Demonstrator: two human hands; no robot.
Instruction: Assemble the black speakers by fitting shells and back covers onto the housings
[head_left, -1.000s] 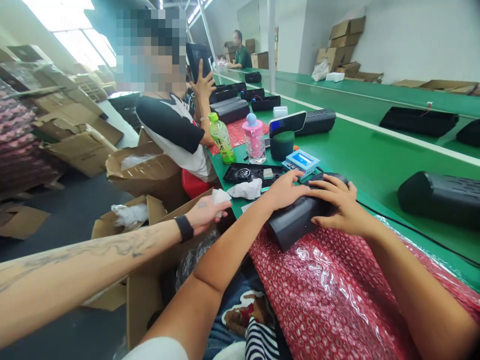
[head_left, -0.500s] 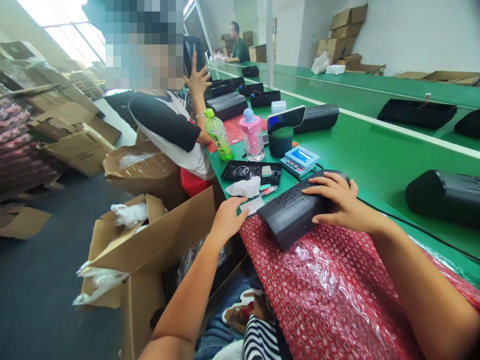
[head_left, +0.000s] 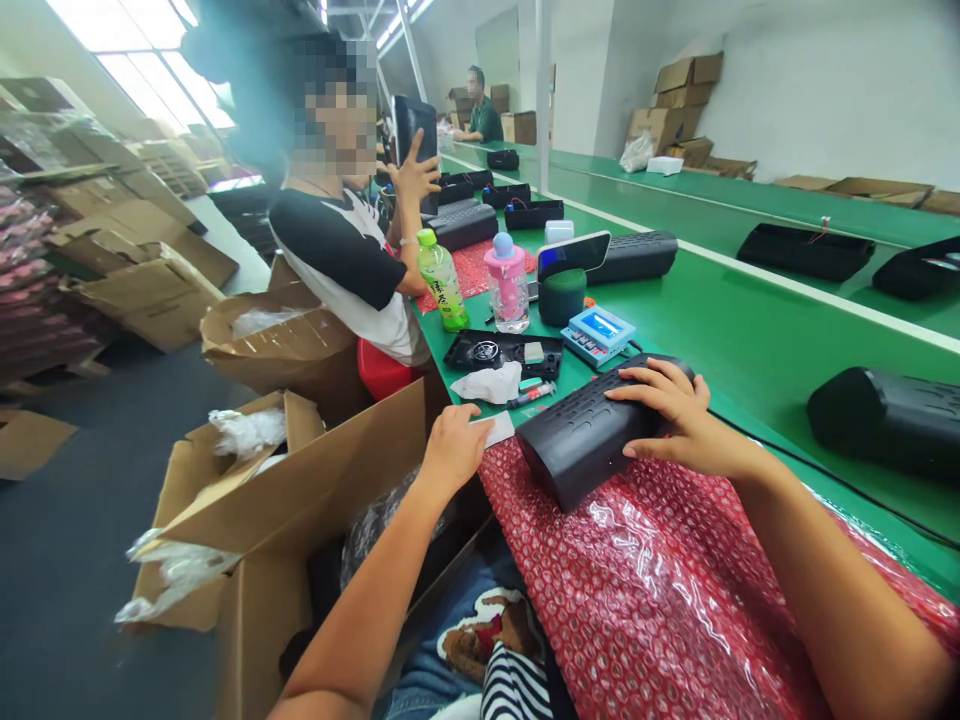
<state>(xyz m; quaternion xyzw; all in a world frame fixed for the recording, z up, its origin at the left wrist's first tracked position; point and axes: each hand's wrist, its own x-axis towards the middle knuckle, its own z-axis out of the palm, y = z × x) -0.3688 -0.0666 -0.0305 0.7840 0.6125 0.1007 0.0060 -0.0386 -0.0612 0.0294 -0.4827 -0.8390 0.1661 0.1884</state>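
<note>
A black perforated speaker housing [head_left: 581, 440] lies on red bubble wrap [head_left: 660, 590] at the near edge of the green table. My right hand [head_left: 675, 415] rests on its far end with fingers curled over the top, holding it. At the table's edge, my left hand [head_left: 454, 450] has its fingertips pinching a small white slip of paper [head_left: 496, 428], just left of the housing.
An open cardboard box [head_left: 300, 500] with plastic bags stands left of my lap. A co-worker sits beyond it, holding a black part up. A black tray [head_left: 504, 350], white tissue, blue meter [head_left: 598, 332], green bottle [head_left: 442, 280], pink bottle and more black housings [head_left: 885, 415] lie on the green table [head_left: 750, 330].
A tattooed arm that reached across from the left is gone. My left hand came off the housing and moved left and down to the white slip. My right hand stayed on the housing.
</note>
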